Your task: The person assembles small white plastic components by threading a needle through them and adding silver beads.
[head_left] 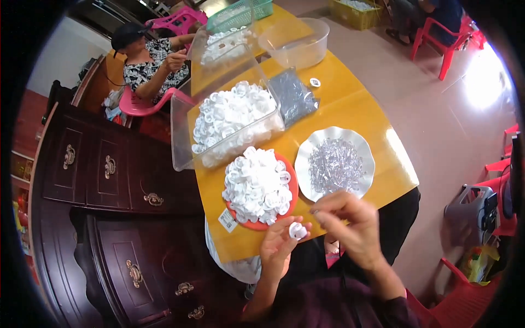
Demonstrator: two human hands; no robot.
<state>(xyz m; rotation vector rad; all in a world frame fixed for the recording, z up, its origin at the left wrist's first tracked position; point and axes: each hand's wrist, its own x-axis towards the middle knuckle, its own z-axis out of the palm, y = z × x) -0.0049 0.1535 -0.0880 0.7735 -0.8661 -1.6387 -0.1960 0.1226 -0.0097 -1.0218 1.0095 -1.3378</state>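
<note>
My left hand (275,249) pinches a small white plastic cap (297,231) at the table's near edge. Just to its right, my right hand (354,228) has thumb and forefinger pressed together; whatever is between the tips is too small to make out. Close beyond my left hand, a heap of similar white plastic parts (257,186) covers an orange-red plate (293,180). A white wavy-rimmed plate (367,154) beyond my right hand bears many small clear plastic pieces (334,165).
A clear bin (183,136) of white parts, a grey plastic bag (294,98) and a clear tub (295,46) share the yellow table (372,106). Another person (147,68) sits at the far left. Dark drawers (98,164) flank the table's left; red chairs (440,41) stand right.
</note>
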